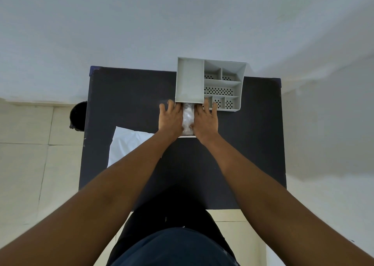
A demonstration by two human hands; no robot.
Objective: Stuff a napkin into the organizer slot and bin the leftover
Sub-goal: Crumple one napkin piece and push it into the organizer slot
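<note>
A white napkin pack, shiny as if wrapped in clear film, lies on the black table with its far end just at the mouth of the organizer's tall slot. Only a narrow strip of it shows between the two hands; a thin white edge peeks out below the wrists.

The left hand lies flat along the pack's 9 o'clock side, fingers spread and pointing toward 12 o'clock, fingertips reaching the organizer's near wall. The right hand mirrors it on the 3 o'clock side, fingers also stretched out and loosely spread, tips over the organizer's near row of small compartments. Both hands press against the pack's sides with open palms instead of curling around it; whether the thumbs hook under it cannot be told.

The grey organizer sits at 12 o'clock from the hands, at the table's far edge, touching the wall. Its big plain slot takes the left part; to its 3 o'clock are smaller compartments with perforated floors: two at the far end, one long one in the middle, three near.

At 8 o'clock from the hands, a flat white sheet rests on the table, partly covered by the left forearm. Off the table's left edge, at 9 o'clock, a dark round bin stands on the pale tiled floor. A light wall fills the far view.
</note>
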